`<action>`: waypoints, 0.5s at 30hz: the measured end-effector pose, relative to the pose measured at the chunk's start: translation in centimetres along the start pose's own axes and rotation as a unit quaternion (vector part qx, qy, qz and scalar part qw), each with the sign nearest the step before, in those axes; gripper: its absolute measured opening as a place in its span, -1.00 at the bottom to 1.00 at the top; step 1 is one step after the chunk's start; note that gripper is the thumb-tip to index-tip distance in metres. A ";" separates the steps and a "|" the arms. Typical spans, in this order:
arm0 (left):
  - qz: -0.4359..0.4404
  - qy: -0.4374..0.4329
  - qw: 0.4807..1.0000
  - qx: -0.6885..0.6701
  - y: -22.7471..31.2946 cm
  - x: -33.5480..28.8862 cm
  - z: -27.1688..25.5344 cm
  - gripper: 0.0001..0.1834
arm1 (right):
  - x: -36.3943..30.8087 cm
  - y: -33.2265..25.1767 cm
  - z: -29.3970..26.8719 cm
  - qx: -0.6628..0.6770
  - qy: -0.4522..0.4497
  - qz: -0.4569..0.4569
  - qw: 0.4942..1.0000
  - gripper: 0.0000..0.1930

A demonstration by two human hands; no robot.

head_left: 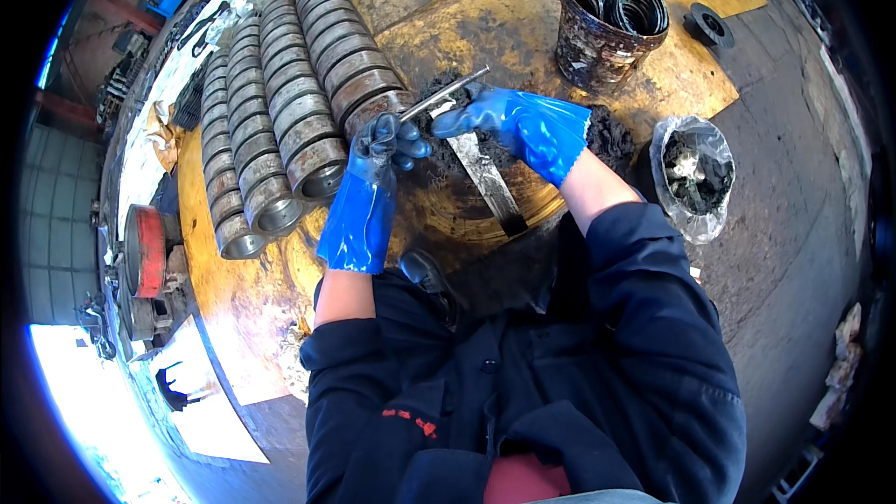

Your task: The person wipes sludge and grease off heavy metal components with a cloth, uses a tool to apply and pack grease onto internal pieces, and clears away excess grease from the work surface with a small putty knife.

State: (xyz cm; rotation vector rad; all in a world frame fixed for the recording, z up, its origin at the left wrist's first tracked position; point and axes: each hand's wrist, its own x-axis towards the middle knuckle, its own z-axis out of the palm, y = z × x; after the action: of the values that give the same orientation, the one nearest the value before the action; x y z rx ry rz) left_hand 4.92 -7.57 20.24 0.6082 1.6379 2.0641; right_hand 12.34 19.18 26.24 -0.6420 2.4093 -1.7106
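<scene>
Both my hands wear blue rubber gloves with dark, greasy fingers. My left hand [381, 145] is closed around the near end of a thin metal rod [450, 91], which slants up to the right and has a small flat head. Close by, my right hand [481, 119] has its fingers curled beside the rod. A pale scrap shows at its fingertips, but what it grips is hidden. Below the right hand a flat grey strip [487, 185], smeared with dark grease, runs toward my lap. Black grease lies around it.
Rows of stacked metal rings [313, 121] lie to the left on a stained yellow sheet [434, 33]. A dirty bucket [597, 61] holding dark rings stands far right, with a black flanged disc [709, 26] beyond. A plastic-lined container [661, 168] of dark grease sits right.
</scene>
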 end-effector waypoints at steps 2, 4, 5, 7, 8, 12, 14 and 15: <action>-0.036 -0.003 0.999 -0.009 -0.6 0.0 -0.7 -0.55 | 0.3 -4.0 1.1 0.123 0.017 0.164 0.979 -0.58; -0.065 -0.018 0.998 -0.016 -0.6 0.7 -0.5 -0.57 | 0.2 -3.9 1.0 0.101 0.030 0.152 0.983 -0.58; -0.077 -0.022 0.997 -0.022 -0.4 0.6 -0.6 -0.57 | 0.2 -3.8 1.0 0.091 0.035 0.145 0.985 -0.58; -0.092 -0.030 0.995 -0.024 0.0 0.6 -1.0 -0.59 | 0.3 -3.7 1.1 0.072 0.044 0.131 0.988 -0.57; -0.098 -0.030 0.994 -0.026 0.0 0.1 -1.1 -0.60 | 0.3 -3.8 1.1 0.055 0.029 0.136 0.989 -0.59; -0.127 -0.043 0.991 -0.031 0.0 0.7 -1.2 -0.63 | 0.7 -3.2 0.8 0.028 -0.034 0.168 0.985 -0.67; -0.132 -0.053 0.989 -0.037 -0.2 0.5 -1.2 -0.65 | 1.4 -1.5 0.8 0.116 -0.051 0.054 0.990 -0.72; -0.139 -0.058 0.988 -0.038 -0.2 0.7 -1.1 -0.65 | 1.4 -0.6 0.7 0.080 -0.068 0.095 0.990 -0.72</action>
State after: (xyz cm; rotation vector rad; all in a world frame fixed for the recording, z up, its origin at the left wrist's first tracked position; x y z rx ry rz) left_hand 3.70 -8.01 19.90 0.4375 1.4789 1.8454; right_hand 11.47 17.88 26.74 -0.4726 2.1392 -1.7009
